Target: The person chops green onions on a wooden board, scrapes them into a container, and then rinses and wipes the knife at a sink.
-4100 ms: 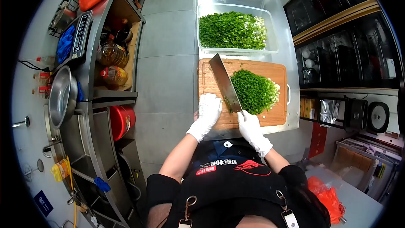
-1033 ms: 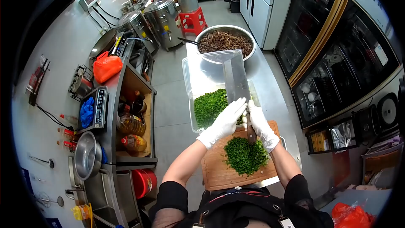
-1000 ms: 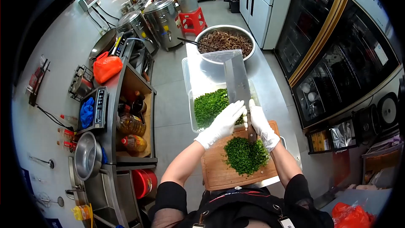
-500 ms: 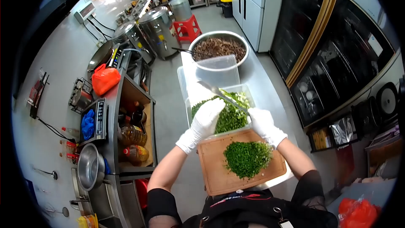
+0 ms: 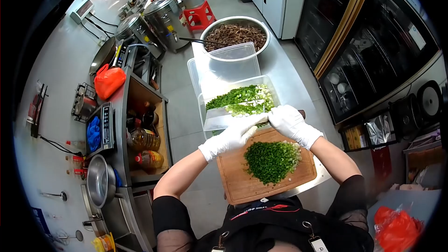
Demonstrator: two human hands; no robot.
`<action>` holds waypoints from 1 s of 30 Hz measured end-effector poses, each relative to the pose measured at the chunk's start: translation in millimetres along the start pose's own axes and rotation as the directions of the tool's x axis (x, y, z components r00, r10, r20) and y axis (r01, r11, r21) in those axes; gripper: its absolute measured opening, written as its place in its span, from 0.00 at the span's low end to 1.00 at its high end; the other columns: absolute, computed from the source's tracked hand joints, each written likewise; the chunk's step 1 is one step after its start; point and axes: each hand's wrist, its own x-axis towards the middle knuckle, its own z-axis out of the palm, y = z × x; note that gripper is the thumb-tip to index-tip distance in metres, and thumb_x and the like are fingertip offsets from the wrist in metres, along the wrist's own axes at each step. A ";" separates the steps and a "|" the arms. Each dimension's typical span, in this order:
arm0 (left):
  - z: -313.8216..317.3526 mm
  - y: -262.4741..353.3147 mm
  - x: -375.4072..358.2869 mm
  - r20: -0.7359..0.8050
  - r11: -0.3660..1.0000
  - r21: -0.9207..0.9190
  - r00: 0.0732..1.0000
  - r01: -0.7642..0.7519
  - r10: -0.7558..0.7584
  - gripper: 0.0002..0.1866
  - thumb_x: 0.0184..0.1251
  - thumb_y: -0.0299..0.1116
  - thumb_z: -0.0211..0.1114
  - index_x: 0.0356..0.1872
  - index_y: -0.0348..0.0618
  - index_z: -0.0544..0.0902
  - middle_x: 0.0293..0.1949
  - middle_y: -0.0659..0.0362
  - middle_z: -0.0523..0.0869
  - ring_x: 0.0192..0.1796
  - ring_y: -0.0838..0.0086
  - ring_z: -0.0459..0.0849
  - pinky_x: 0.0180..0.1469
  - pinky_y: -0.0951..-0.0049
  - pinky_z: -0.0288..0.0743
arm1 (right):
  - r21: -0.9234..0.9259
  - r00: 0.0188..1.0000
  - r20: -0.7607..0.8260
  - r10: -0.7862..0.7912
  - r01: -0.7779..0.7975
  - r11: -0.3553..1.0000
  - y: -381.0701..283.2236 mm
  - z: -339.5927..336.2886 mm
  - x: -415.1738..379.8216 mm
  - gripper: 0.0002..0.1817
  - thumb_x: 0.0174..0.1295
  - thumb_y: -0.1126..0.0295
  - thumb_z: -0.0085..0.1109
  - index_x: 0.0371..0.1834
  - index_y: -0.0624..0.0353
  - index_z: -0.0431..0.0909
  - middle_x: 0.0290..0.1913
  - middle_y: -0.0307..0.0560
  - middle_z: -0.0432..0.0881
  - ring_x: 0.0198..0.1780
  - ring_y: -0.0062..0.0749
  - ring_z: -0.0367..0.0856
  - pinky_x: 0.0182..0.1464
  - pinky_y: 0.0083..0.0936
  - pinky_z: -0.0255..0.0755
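My right hand (image 5: 290, 123), in a white glove, is wrapped round the dark handle of a cleaver (image 5: 219, 121). Its broad blade reaches left over a clear plastic container (image 5: 202, 107) filled with chopped scallions (image 5: 239, 95), and pale bits lie along the blade's upper side. Also gloved, my left hand (image 5: 233, 137) has its fingers stretched out along the blade's near edge, thumb apart. Directly below both hands, a heap of finely chopped greens (image 5: 272, 161) rests on a wooden cutting board (image 5: 235, 184).
Behind the container are a clear lid (image 5: 193, 72) and a large steel bowl (image 5: 265, 46) of brown shredded food with dark chopsticks (image 5: 193, 41). A shelf unit with oil bottles (image 5: 144, 138) stands left; a glass-door cabinet (image 5: 373, 60) stands right.
The cleaver has turned from nearly edge-on to showing its broad side, lower over the container. My left hand has moved down towards the board, and its fingers have straightened along the blade.
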 end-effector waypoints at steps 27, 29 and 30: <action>-5.4 -55.5 4.1 0.022 0.988 0.022 0.988 0.155 -0.156 0.28 0.79 0.44 0.43 0.73 0.40 0.63 0.75 0.50 0.60 0.78 0.60 0.56 0.78 0.65 0.44 | -0.009 0.995 0.101 0.013 -0.013 1.000 12.7 -36.1 -15.0 0.05 0.55 0.74 0.52 0.24 0.61 0.77 0.23 0.53 0.79 0.26 0.47 0.81 0.31 0.38 0.76; -11.5 -63.2 11.8 -0.015 0.899 -0.024 0.899 0.437 -0.437 0.28 0.79 0.45 0.43 0.72 0.40 0.64 0.73 0.47 0.64 0.76 0.59 0.60 0.77 0.65 0.48 | -0.017 0.991 0.133 0.035 -0.033 0.999 12.3 -43.8 -25.1 0.05 0.54 0.74 0.53 0.25 0.60 0.77 0.24 0.53 0.79 0.26 0.45 0.81 0.31 0.37 0.76; -22.6 -58.3 14.0 -0.004 0.830 -0.065 0.831 0.555 -0.556 0.27 0.79 0.44 0.42 0.72 0.41 0.65 0.73 0.46 0.64 0.76 0.58 0.59 0.78 0.64 0.48 | -0.056 0.994 0.108 0.024 -0.018 0.998 13.8 -47.8 -31.4 0.04 0.55 0.73 0.53 0.26 0.60 0.77 0.24 0.51 0.79 0.27 0.44 0.81 0.31 0.36 0.76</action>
